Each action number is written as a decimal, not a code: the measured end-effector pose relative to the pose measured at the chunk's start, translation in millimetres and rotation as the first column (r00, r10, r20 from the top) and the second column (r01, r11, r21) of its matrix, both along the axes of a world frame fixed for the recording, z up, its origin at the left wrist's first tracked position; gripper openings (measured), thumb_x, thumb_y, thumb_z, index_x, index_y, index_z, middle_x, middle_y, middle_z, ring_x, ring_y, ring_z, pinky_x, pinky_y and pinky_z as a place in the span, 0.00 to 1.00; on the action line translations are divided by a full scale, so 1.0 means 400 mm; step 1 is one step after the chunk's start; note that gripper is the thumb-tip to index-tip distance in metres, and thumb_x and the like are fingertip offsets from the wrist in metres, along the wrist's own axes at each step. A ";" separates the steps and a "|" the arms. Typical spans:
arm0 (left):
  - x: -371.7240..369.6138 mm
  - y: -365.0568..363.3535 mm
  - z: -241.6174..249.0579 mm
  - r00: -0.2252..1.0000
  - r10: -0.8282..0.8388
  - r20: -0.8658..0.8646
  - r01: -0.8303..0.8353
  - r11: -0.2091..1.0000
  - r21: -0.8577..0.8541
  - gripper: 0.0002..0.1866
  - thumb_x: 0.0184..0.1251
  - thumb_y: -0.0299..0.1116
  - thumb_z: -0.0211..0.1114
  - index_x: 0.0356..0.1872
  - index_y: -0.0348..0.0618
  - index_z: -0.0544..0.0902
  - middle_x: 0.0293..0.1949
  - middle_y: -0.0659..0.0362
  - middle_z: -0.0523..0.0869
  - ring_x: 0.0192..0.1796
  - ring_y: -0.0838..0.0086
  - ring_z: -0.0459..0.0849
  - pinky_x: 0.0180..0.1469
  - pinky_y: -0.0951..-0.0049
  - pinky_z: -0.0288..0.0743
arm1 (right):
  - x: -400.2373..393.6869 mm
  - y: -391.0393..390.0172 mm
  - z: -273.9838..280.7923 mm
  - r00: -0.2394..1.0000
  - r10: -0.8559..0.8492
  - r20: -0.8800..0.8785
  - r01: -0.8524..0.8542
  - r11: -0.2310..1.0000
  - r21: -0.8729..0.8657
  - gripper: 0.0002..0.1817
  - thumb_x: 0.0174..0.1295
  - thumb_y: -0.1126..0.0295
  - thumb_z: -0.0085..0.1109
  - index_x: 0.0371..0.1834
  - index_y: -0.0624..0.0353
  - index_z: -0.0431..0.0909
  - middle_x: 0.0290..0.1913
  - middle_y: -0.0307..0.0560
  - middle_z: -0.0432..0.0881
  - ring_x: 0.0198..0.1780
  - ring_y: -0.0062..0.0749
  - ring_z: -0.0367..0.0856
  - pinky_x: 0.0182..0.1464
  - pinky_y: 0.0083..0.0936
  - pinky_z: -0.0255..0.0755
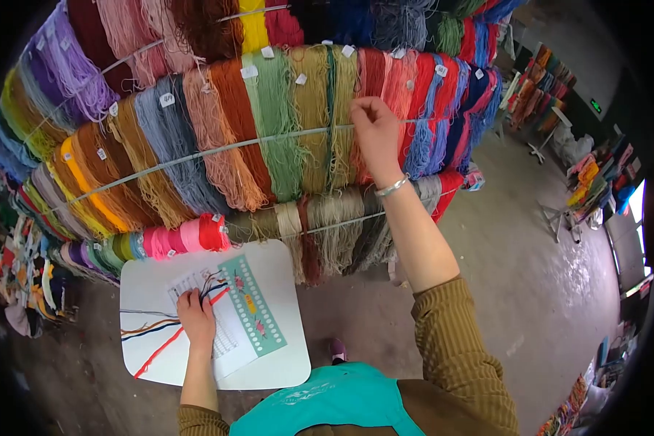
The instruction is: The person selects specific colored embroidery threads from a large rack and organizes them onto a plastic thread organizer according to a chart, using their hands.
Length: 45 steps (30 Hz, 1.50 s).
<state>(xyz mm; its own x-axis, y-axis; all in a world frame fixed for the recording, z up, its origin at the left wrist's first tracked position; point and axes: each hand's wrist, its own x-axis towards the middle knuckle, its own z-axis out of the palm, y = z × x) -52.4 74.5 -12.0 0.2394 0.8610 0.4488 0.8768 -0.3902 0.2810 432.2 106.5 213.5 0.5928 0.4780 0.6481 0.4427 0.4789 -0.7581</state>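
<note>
My left hand (pixel 196 317) rests on the white table with fingers bent over several strands of yarn. Among them a red strand (pixel 158 354) and a dark blue one (pixel 149 331) trail out to the left. Beneath lie a printed sheet (pixel 229 341) and a green card (pixel 258 312) with a row of holes along each side. My right hand (pixel 376 134) is raised before the hanging yarn, thumb and fingertips pinched together. Red and coral hanks (pixel 400 80) hang just behind it. Anything between those fingertips is too small to make out.
Hanks of many colours hang in tiers over metal rails (pixel 269 138), several with white number tags (pixel 167 99). The white table (pixel 142 291) stands below, at left. Further yarn racks (pixel 541 87) stand at right across the grey floor (pixel 516 291).
</note>
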 end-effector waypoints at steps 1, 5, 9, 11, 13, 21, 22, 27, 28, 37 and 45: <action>0.000 0.000 -0.002 1.000 0.006 -0.001 -0.006 1.000 0.006 0.19 0.67 0.34 0.62 0.55 0.32 0.81 0.53 0.43 0.78 0.55 0.47 0.75 0.60 0.52 0.70 | 0.009 0.014 0.008 0.999 -0.029 0.032 0.027 0.999 0.045 0.06 0.64 0.74 0.62 0.40 0.65 0.82 0.28 0.36 0.81 0.29 0.16 0.73 0.33 0.18 0.69; -0.001 -0.004 0.001 1.000 0.002 0.005 -0.002 1.000 -0.014 0.19 0.67 0.33 0.62 0.55 0.33 0.81 0.54 0.43 0.78 0.56 0.48 0.75 0.60 0.52 0.69 | 0.046 0.062 0.025 0.997 -0.077 -0.024 0.079 0.992 0.099 0.07 0.63 0.72 0.63 0.40 0.63 0.83 0.29 0.41 0.84 0.29 0.22 0.79 0.34 0.22 0.72; 0.004 -0.005 0.007 1.000 0.000 0.010 0.000 1.000 -0.021 0.18 0.67 0.33 0.62 0.55 0.34 0.81 0.54 0.43 0.78 0.56 0.48 0.75 0.60 0.52 0.69 | 0.057 0.084 0.022 0.970 -0.222 0.099 0.222 0.975 0.009 0.08 0.59 0.70 0.65 0.40 0.61 0.84 0.32 0.47 0.86 0.32 0.32 0.85 0.37 0.27 0.76; 0.005 -0.007 0.008 1.000 0.005 0.015 -0.005 1.000 -0.026 0.18 0.67 0.32 0.62 0.55 0.34 0.81 0.54 0.43 0.78 0.56 0.48 0.75 0.61 0.52 0.69 | 0.054 0.088 0.025 0.958 -0.253 0.135 0.257 0.966 -0.012 0.08 0.58 0.70 0.66 0.39 0.60 0.84 0.32 0.48 0.87 0.33 0.34 0.86 0.37 0.28 0.77; 0.004 -0.007 0.007 1.000 0.010 0.019 -0.009 0.999 -0.032 0.18 0.67 0.32 0.62 0.55 0.34 0.81 0.55 0.43 0.78 0.57 0.48 0.75 0.61 0.53 0.69 | 0.056 0.091 0.025 0.948 -0.281 0.152 0.290 0.956 -0.035 0.08 0.57 0.70 0.66 0.38 0.61 0.84 0.31 0.48 0.86 0.32 0.34 0.86 0.37 0.29 0.77; 0.004 -0.005 0.001 1.000 0.022 0.005 -0.022 0.999 -0.028 0.18 0.68 0.33 0.61 0.54 0.34 0.81 0.54 0.43 0.78 0.57 0.47 0.75 0.61 0.52 0.69 | 0.069 0.068 0.027 0.952 0.147 -0.269 -0.133 0.989 0.069 0.04 0.63 0.75 0.60 0.38 0.62 0.80 0.35 0.47 0.88 0.23 0.21 0.76 0.25 0.19 0.65; 0.003 -0.004 0.000 1.000 0.022 0.005 -0.022 0.999 -0.028 0.18 0.68 0.33 0.61 0.54 0.34 0.81 0.54 0.43 0.78 0.57 0.47 0.75 0.61 0.52 0.69 | 0.060 0.055 0.040 0.882 0.282 -0.377 -0.249 0.959 0.135 0.02 0.65 0.76 0.58 0.38 0.62 0.79 0.37 0.49 0.89 0.20 0.16 0.72 0.20 0.14 0.59; 0.003 -0.003 -0.001 1.000 0.016 -0.002 -0.016 1.000 -0.017 0.18 0.67 0.33 0.61 0.54 0.34 0.81 0.54 0.43 0.78 0.56 0.47 0.75 0.61 0.52 0.69 | 0.065 0.040 0.044 0.824 0.360 -0.437 -0.330 0.933 0.146 0.03 0.65 0.77 0.56 0.40 0.62 0.76 0.39 0.52 0.89 0.19 0.17 0.74 0.17 0.14 0.59; 0.003 -0.003 0.000 1.000 0.016 -0.002 -0.016 1.000 -0.017 0.18 0.67 0.33 0.61 0.54 0.34 0.81 0.54 0.43 0.78 0.56 0.47 0.75 0.61 0.52 0.69 | 0.064 0.037 0.046 0.818 0.369 -0.441 -0.343 0.929 0.140 0.04 0.66 0.77 0.56 0.41 0.62 0.75 0.39 0.52 0.89 0.18 0.18 0.75 0.17 0.14 0.59; 0.003 -0.003 0.001 1.000 0.017 -0.004 -0.017 1.000 -0.026 0.17 0.67 0.33 0.61 0.54 0.35 0.81 0.54 0.44 0.78 0.56 0.48 0.75 0.61 0.52 0.69 | 0.060 0.034 0.050 0.816 0.381 -0.436 -0.349 0.924 0.154 0.03 0.67 0.77 0.55 0.42 0.63 0.75 0.39 0.54 0.89 0.19 0.19 0.76 0.16 0.14 0.58; 0.003 -0.005 0.001 1.000 0.024 -0.008 -0.024 0.999 -0.047 0.18 0.68 0.34 0.61 0.55 0.35 0.81 0.55 0.44 0.77 0.57 0.48 0.74 0.62 0.52 0.69 | 0.056 0.030 0.050 0.859 0.350 -0.373 -0.327 0.937 0.125 0.04 0.66 0.77 0.58 0.42 0.62 0.75 0.41 0.52 0.89 0.21 0.17 0.77 0.20 0.12 0.63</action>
<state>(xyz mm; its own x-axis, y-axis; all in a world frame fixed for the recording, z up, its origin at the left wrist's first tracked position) -51.2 72.4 -11.4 0.2218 0.8865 0.4062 0.8879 -0.3558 0.2915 454.6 118.5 233.3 0.6081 0.6644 0.4345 -0.0741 0.5924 -0.8022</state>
